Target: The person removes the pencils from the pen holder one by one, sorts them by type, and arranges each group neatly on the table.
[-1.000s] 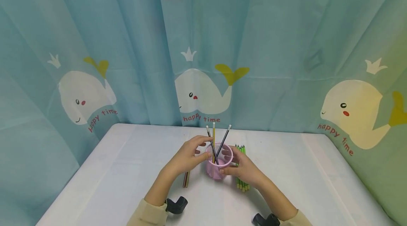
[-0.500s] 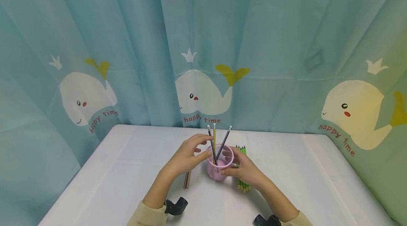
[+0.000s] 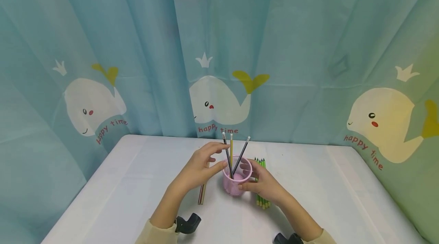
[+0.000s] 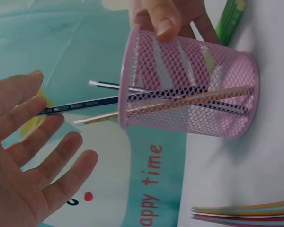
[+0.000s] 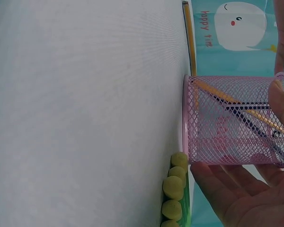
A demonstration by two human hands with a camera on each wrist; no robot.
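In the head view my left hand [image 3: 197, 166] pinches a dark pencil [image 3: 228, 156] with a white-tipped end up, thumb and fingers near its upper part. Seen from the left wrist, the dark pencil [image 4: 85, 104] reaches into a pink mesh pencil holder [image 4: 194, 61], its lower end partway down, above the base. Another dark pencil [image 3: 242, 153] and a yellow pencil [image 3: 231, 146] lean inside the holder down to its bottom. My right hand [image 3: 264, 183] grips the holder from the right, thumb at the near side, fingers behind it. The holder stands upright on the white table.
Several green pencils [image 3: 263, 201] lie side by side right of the holder, partly under my right hand. To the left, a few striped pencils [image 3: 202, 194] lie beneath my left hand. A blue curtain [image 3: 302, 45] with whale prints hangs behind the white table [image 3: 343, 190].
My left hand has shifted slightly left and up, and the dark pencil has risen and shifted a little with it. The right hand and holder stay nearly where they were.
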